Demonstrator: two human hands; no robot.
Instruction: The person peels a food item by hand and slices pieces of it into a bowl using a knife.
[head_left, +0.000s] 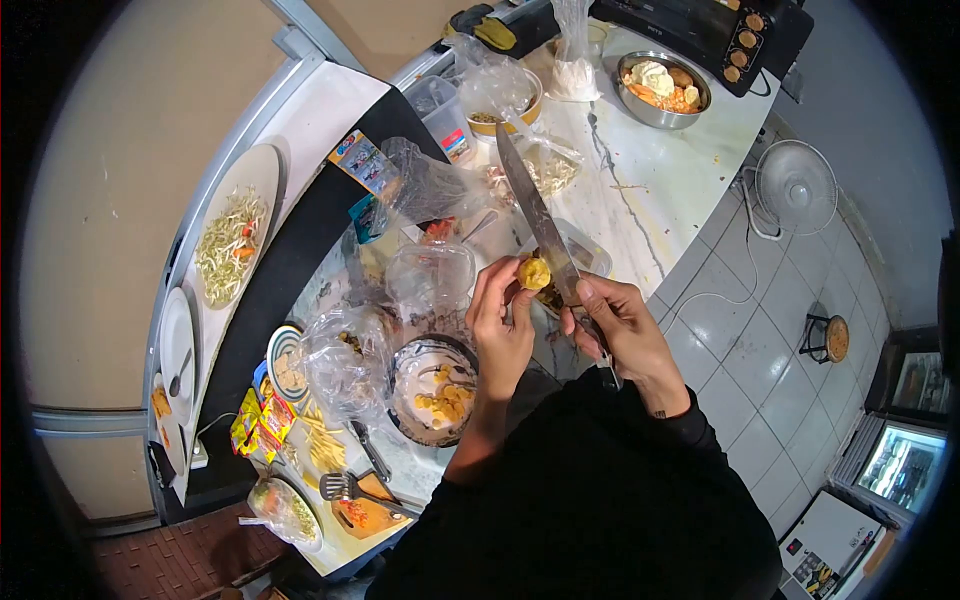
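Near the middle of the head view my left hand [500,325] holds a small round yellow piece of food [534,272] in its fingertips. My right hand [625,335] is wrapped round the handle of a large knife [535,205], whose long blade points up and left, right beside the yellow piece. Below and left of my left hand, a bowl [400,425] holds yellow chunks on a pale layer. Behind my hands lies a clear container [585,250], partly hidden by the knife and fingers.
Clear plastic bags [345,365], a spatula [340,487], a smaller knife [371,452] and an orange board [365,512] lie at the left. A steel bowl of food [648,112] stands at the back, near an oven [700,30]. Plates line the raised ledge [290,140].
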